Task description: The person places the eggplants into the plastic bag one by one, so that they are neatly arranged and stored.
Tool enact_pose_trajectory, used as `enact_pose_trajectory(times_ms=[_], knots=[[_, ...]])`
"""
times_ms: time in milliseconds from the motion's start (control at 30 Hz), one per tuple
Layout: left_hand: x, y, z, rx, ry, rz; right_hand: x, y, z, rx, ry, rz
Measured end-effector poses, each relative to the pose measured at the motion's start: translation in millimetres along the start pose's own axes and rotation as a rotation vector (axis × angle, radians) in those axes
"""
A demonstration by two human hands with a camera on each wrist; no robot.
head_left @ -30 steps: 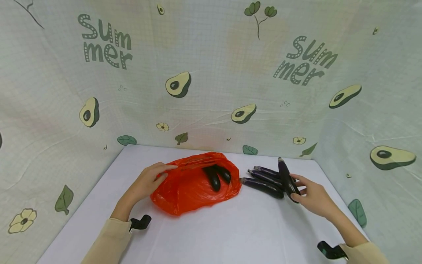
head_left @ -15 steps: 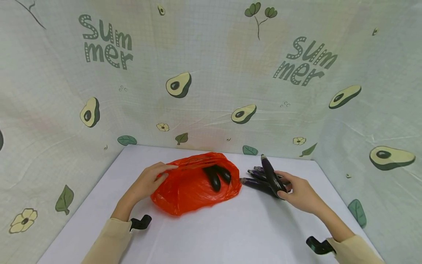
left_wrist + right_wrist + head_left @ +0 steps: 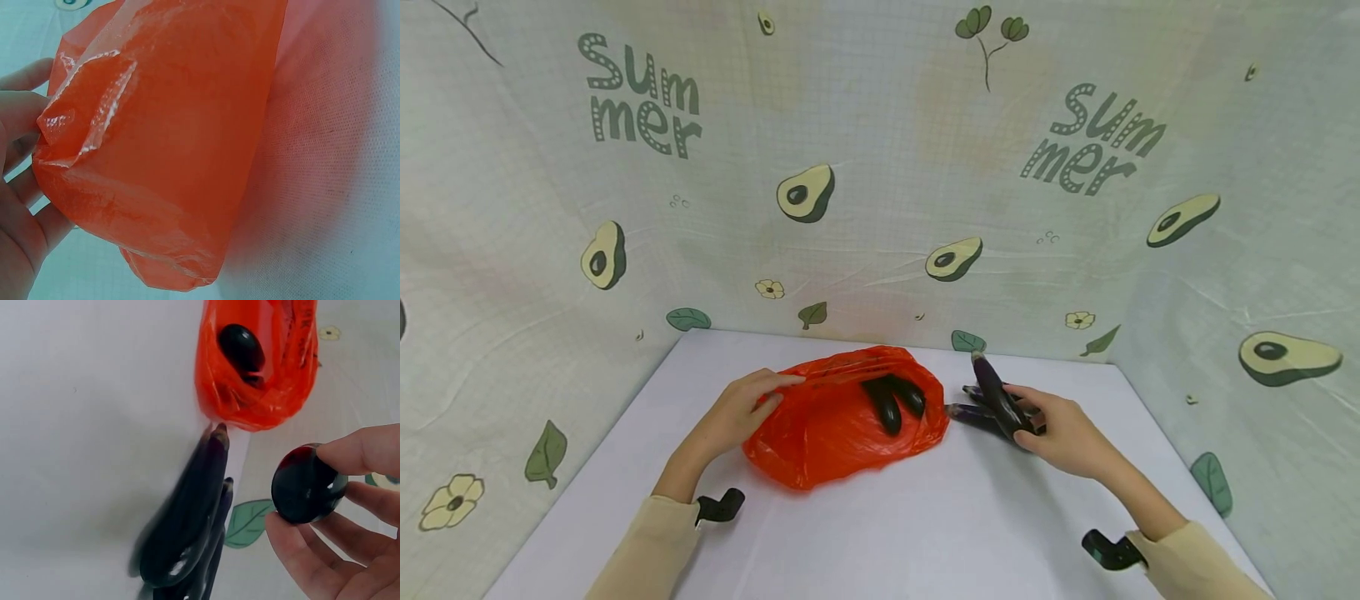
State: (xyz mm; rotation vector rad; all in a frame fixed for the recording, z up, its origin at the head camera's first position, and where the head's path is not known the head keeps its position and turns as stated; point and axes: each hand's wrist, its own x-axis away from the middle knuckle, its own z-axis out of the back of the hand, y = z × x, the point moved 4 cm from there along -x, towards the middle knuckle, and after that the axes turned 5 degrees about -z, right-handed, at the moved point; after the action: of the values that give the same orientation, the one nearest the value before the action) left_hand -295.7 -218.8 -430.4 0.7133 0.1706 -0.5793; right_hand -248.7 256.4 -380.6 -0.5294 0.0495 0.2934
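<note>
An open red plastic bag [image 3: 842, 446] lies on the white table with two dark eggplants [image 3: 887, 408] inside it. My left hand [image 3: 741, 408] grips the left edge of the bag; in the left wrist view its fingers [image 3: 22, 112] are against the crumpled film. My right hand [image 3: 1063, 429] holds an eggplant [image 3: 992, 390] by its thick end, thumb and fingers round it, the stem end pointing up and away. Under it lie other eggplants [image 3: 184, 519] on the table, partly hidden in the head view, beside the bag's right end.
The white table [image 3: 880, 542] is bounded at the back and sides by a hanging cloth [image 3: 880, 125] printed with avocados and leaves. Black camera mounts [image 3: 721, 505] sit at both sleeves.
My right hand has moved left with the eggplant, from the right of the pile to above it, closer to the bag. The left hand and the bag have stayed in place.
</note>
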Motion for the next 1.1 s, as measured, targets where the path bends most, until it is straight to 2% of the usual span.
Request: enact_pose_trajectory(times_ms=[867,1100], knots=[[0.4,0.6,-0.6,-0.001,0.004,-0.015,-14.6,-42,-31,-0.005,-0.055,0.109],[0.2,1.3,-0.8,-0.002,0.0,-0.008,-21.6,-47,-45,-0.062,-0.092,0.152]])
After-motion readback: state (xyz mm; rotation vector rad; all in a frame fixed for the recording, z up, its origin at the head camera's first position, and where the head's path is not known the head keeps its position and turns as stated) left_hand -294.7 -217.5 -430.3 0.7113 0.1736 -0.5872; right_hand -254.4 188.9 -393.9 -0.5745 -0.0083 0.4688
